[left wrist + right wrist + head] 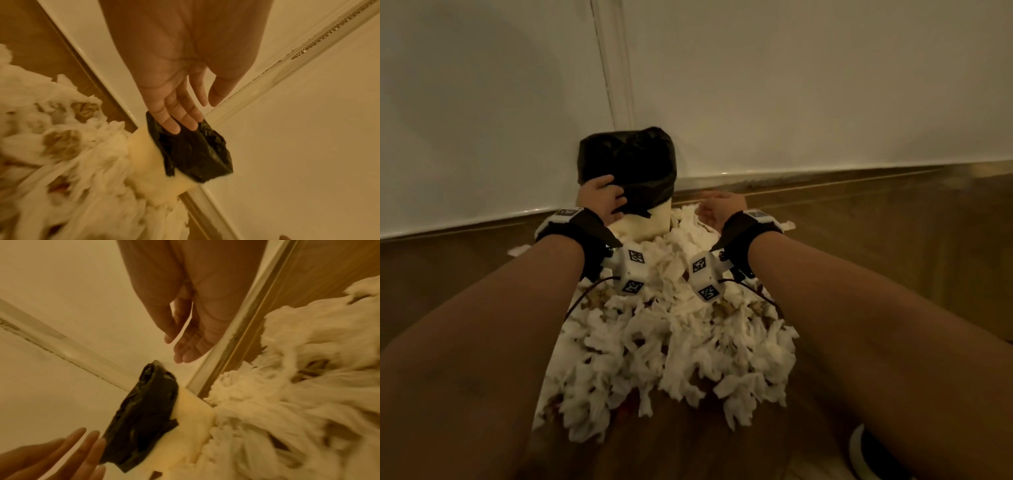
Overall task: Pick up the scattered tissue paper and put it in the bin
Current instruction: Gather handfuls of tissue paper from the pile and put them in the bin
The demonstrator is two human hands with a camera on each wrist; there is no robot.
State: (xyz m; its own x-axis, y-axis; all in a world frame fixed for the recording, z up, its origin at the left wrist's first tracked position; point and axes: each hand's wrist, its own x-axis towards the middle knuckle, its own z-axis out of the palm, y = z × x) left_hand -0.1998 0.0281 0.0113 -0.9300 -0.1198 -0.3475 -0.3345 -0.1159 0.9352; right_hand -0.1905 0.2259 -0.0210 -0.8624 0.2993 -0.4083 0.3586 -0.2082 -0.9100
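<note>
A small cream bin (645, 222) lined with a black bag (633, 164) stands against the white wall. A big heap of white tissue paper (671, 335) covers the floor in front of it. My left hand (601, 198) lies with straight fingers on the bag's left side (185, 146), holding nothing. My right hand (717, 207) hovers to the right of the bin, fingers straight and relaxed (189, 350), empty, above the tissue (298, 402). The bin (193, 426) and its bag (144, 418) also show in the right wrist view.
A white baseboard (825, 171) runs along the wall behind the bin. Wooden floor (893, 257) shows on both sides of the heap. A dark shoe with a white sole (873, 455) sits at the lower right.
</note>
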